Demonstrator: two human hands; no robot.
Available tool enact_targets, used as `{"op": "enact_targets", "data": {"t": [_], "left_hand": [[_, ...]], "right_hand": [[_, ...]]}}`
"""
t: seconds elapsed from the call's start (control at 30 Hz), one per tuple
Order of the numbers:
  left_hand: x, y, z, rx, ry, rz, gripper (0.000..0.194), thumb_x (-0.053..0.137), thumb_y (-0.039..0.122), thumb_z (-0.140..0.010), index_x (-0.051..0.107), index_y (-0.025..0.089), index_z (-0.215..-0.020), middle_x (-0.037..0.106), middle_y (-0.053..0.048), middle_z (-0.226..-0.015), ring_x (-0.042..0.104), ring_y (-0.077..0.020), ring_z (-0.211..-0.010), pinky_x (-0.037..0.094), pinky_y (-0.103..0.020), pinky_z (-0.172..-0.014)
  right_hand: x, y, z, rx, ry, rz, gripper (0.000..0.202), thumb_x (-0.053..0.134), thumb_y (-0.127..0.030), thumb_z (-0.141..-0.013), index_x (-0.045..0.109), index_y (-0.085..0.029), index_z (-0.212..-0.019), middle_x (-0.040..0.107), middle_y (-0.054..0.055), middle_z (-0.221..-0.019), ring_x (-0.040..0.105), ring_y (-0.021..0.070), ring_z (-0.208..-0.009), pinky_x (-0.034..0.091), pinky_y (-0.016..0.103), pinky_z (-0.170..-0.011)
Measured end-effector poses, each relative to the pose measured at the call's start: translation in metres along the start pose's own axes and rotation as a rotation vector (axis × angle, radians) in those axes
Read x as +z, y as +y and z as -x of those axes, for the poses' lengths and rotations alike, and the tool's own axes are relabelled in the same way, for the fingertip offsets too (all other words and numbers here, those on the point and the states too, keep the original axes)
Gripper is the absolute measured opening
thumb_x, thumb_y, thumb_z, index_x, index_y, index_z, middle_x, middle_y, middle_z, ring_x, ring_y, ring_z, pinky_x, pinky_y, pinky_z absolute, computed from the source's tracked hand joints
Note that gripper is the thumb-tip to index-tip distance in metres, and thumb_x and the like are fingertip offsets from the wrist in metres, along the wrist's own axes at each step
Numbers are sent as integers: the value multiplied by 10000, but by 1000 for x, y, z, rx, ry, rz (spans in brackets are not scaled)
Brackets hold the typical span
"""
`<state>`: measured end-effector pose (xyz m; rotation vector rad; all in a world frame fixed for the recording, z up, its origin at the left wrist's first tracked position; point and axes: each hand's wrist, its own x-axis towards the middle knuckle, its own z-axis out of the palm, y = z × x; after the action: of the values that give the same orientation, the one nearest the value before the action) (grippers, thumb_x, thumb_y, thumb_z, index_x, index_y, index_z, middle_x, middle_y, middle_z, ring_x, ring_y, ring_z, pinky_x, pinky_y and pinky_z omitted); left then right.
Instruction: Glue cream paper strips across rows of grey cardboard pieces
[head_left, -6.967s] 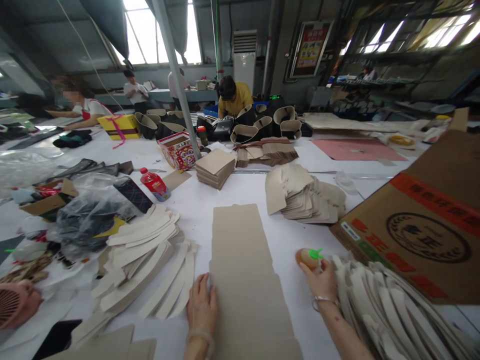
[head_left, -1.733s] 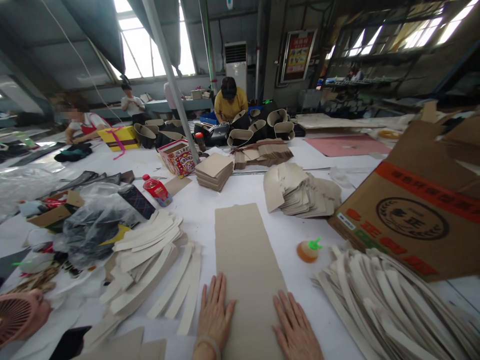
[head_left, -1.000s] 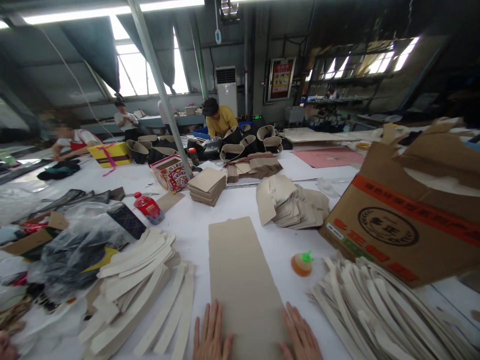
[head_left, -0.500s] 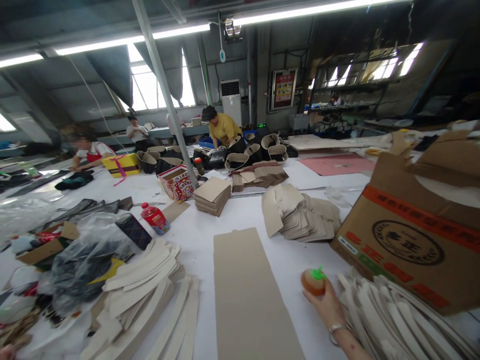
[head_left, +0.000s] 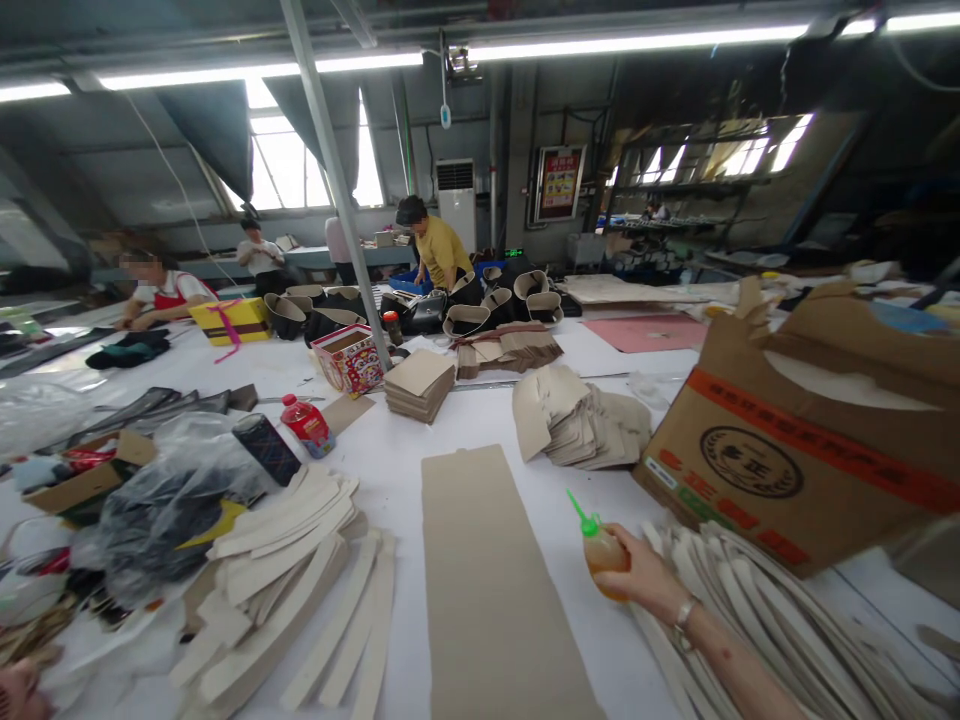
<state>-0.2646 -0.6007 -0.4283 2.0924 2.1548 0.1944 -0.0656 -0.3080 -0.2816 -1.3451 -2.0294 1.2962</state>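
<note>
Had the right hand (head_left: 637, 575) curled snugly around a rounded, clear plastic bottle of amber liquid (head_left: 601, 556), with the green plastic nozzle (head_left: 591, 525) tilted up and off to the left. Spotted a long, flat, tan cardboard sheet (head_left: 491, 585) just left of that hand, a heap of curved off-white strips (head_left: 750, 575) to its right, plus a printed brown cardboard box (head_left: 810, 440) ahead and right. Couldn't tell about the left hand.
</note>
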Motion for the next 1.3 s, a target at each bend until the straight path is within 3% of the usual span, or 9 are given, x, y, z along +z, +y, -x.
{"op": "enact_targets", "data": {"t": [0.1,0.23,0.5,0.6,0.67,0.8,0.9,1.03,1.3], "left_hand": [[-3,32,51,-8,-8,47,455,441,430,-838,392,338,-1281,426,-33,-1361,433,-216,-1186,376,-425,-961],[-21,60,81,-52,78,-41,577,345,411,-867,139,281,-1390,281,17,-1449,271,-200,-1311,225,-405,-1063],[-34,65,75,-32,114,-26,587,329,472,-868,176,245,-1387,328,-25,-1430,280,-209,-1307,176,-425,-1068],[-38,65,80,-48,144,-27,569,344,459,-869,209,246,-1380,376,-29,-1404,289,-216,-1301,132,-449,-1077],[-43,65,87,-20,160,-38,544,361,432,-872,239,251,-1371,403,-22,-1387,296,-212,-1297,71,-460,-1087],[-56,72,113,155,119,-75,511,390,400,-869,284,276,-1353,379,5,-1402,282,-192,-1304,23,-419,-1101],[-59,85,130,280,68,-112,510,386,420,-866,290,288,-1349,316,27,-1435,247,-191,-1319,73,-382,-1099],[-53,101,135,267,59,-142,515,382,421,-869,264,303,-1356,315,38,-1436,269,-191,-1305,190,-360,-1065],[-48,103,130,266,54,-116,529,391,454,-857,262,326,-1354,350,44,-1417,296,-189,-1285,208,-349,-1056]], "right_hand": [[-23,-18,63,112,-38,-461,481,732,-274,-528,555,-230,-974,650,-1,-863,610,195,-770,480,322,-696],[-41,-16,139,257,205,-1028,339,695,-345,-645,573,-271,-952,633,-2,-1018,600,206,-884,496,395,-761],[-50,16,240,428,472,-1138,258,682,-375,-669,623,-256,-891,667,-4,-918,606,181,-868,497,317,-700],[-44,23,262,528,380,-1236,337,632,-490,-695,625,-241,-922,664,46,-964,604,230,-926,498,389,-747],[-35,30,275,575,308,-1249,378,673,-448,-675,609,-242,-985,659,54,-997,614,238,-919,505,385,-738],[-15,46,298,548,358,-1150,408,745,-292,-626,587,-245,-999,668,15,-974,635,204,-861,517,342,-731],[-9,55,311,514,355,-1096,506,763,-244,-608,543,-266,-1064,665,-6,-992,631,194,-901,508,332,-785],[-6,63,323,494,294,-1055,591,764,-208,-613,492,-282,-1132,668,-12,-1000,613,196,-965,478,344,-866],[-9,67,329,492,283,-1256,407,729,-326,-650,593,-253,-1027,635,32,-1114,566,237,-1060,440,397,-933]]}}
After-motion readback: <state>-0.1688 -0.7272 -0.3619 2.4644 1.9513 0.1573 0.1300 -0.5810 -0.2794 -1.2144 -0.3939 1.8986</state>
